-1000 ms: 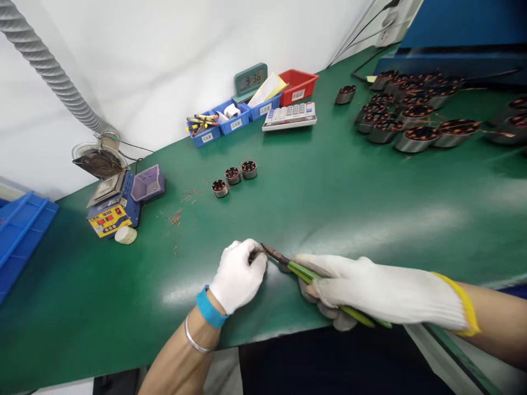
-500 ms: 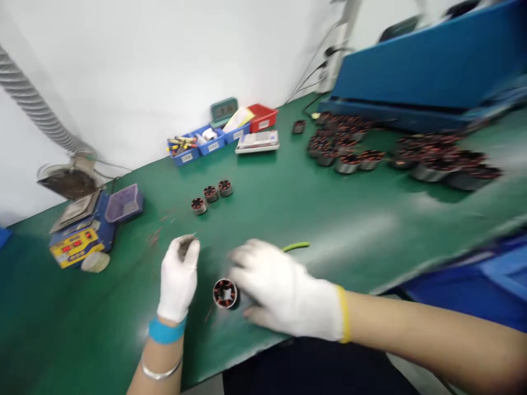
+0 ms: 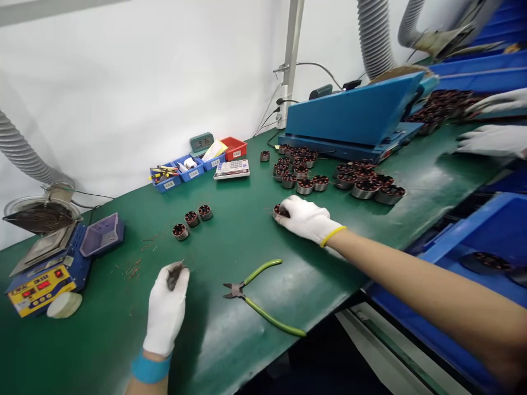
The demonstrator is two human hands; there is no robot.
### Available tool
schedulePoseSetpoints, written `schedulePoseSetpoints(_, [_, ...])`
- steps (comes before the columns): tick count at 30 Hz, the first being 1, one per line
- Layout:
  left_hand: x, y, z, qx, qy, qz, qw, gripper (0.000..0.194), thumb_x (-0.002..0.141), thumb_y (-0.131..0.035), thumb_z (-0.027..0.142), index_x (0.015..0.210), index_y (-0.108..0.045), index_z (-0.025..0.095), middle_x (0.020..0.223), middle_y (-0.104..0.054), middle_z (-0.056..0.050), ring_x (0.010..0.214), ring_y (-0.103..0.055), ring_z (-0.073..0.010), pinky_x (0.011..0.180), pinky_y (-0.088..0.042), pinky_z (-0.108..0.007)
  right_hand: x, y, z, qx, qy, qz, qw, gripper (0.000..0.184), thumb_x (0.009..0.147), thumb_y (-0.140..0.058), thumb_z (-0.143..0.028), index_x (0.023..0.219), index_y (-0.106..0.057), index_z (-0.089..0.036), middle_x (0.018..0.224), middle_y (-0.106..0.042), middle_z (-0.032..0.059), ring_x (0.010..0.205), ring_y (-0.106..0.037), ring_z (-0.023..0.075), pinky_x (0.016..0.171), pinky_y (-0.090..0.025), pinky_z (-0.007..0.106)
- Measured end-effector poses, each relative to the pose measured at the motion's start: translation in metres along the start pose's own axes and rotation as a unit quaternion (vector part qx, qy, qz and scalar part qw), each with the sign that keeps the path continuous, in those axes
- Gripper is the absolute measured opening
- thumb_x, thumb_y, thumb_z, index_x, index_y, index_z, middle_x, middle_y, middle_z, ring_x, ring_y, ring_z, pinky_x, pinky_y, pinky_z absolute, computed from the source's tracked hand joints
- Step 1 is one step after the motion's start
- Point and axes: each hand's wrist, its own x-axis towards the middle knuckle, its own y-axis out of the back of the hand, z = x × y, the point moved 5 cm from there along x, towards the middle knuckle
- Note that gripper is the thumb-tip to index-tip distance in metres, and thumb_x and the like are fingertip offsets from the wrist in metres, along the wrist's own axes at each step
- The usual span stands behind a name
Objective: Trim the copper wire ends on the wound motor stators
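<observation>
My right hand (image 3: 305, 218), in a white glove, is reached out over the middle of the table with its fingers closed around a wire-wound motor stator (image 3: 278, 209). The glove covers much of that stator. Lower left, my left hand (image 3: 168, 307) is gloved too, its fingers curled and thumb pressed in; the fingertips are stained grey. Whatever it pinches is too small or hidden to name. Between the hands lie cutting pliers (image 3: 235, 291) with green handles, jaws spread apart. Three stators (image 3: 191, 219) stand in a row beyond my left hand.
Many stators (image 3: 305, 186) are grouped before a blue machine (image 3: 337, 118). Wire scraps (image 3: 134, 270) lie left, near a purple tray (image 3: 102, 236) and a blue-yellow device (image 3: 43, 285). A calculator (image 3: 231, 170) and small bins stand behind. A co-worker's gloved hands (image 3: 494, 140) are at right.
My right hand has moved away and to the right, with a stator now in its grip. The stator near the table's front edge is gone from there. The pliers now show fully; the view has shifted right.
</observation>
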Motion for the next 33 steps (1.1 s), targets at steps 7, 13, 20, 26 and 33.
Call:
schedulePoseSetpoints(7, [0.000, -0.004, -0.003, 0.019, 0.004, -0.021, 1.000, 0.054, 0.073, -0.062, 0.063, 0.103, -0.064, 0.018, 0.109, -0.075, -0.013, 0.111, -0.069, -0.0341, 0.097, -0.054, -0.047, 0.010, 0.002, 0.101, 0.005, -0.138, 0.101, 0.985, 0.047, 0.101, -0.055, -0.045, 0.143, -0.052, -0.024, 0.141, -0.057, 0.0124, 0.116, -0.062, 0.0266, 0.096, -0.054, 0.048])
schedulePoseSetpoints(13, [-0.007, -0.012, -0.004, 0.044, 0.014, -0.065, 0.997, 0.055, 0.077, -0.061, 0.061, 0.113, -0.063, 0.019, 0.121, -0.072, -0.013, 0.121, -0.065, -0.0329, 0.108, -0.048, -0.050, 0.032, -0.002, 0.141, -0.022, -0.077, 0.065, 0.995, 0.037, 0.098, -0.063, -0.038, 0.132, -0.061, -0.021, 0.140, -0.058, 0.0112, 0.119, -0.060, 0.0267, 0.100, -0.052, 0.051])
schedulePoseSetpoints(20, [-0.011, -0.014, -0.001, 0.069, -0.001, -0.076, 0.995, 0.052, 0.078, -0.061, 0.059, 0.111, -0.064, 0.020, 0.121, -0.072, -0.013, 0.120, -0.066, -0.0331, 0.107, -0.049, -0.049, 0.020, -0.019, 0.151, 0.011, -0.016, 0.021, 1.000, 0.040, 0.099, -0.045, -0.031, 0.134, -0.065, -0.030, 0.138, -0.065, 0.0047, 0.119, -0.064, 0.0278, 0.103, -0.052, 0.044])
schedulePoseSetpoints(26, [-0.014, -0.019, -0.003, 0.090, 0.001, -0.112, 0.990, 0.054, 0.080, -0.060, 0.057, 0.118, -0.063, 0.020, 0.127, -0.070, -0.013, 0.120, -0.065, -0.0315, 0.110, -0.047, -0.049, 0.034, -0.022, 0.129, 0.005, -0.008, 0.024, 1.000, 0.052, 0.092, -0.054, -0.044, 0.140, -0.063, -0.025, 0.147, -0.056, 0.0135, 0.129, -0.054, 0.0404, 0.108, -0.044, 0.056])
schedulePoseSetpoints(33, [-0.014, -0.020, -0.004, 0.121, -0.015, -0.118, 0.985, 0.055, 0.078, -0.060, 0.058, 0.117, -0.066, 0.019, 0.124, -0.071, -0.013, 0.119, -0.065, -0.0329, 0.110, -0.047, -0.051, 0.020, -0.020, 0.125, 0.046, -0.057, 0.022, 0.997, 0.029, 0.101, -0.058, -0.039, 0.122, -0.066, -0.021, 0.130, -0.065, 0.0084, 0.112, -0.064, 0.0226, 0.098, -0.053, 0.046])
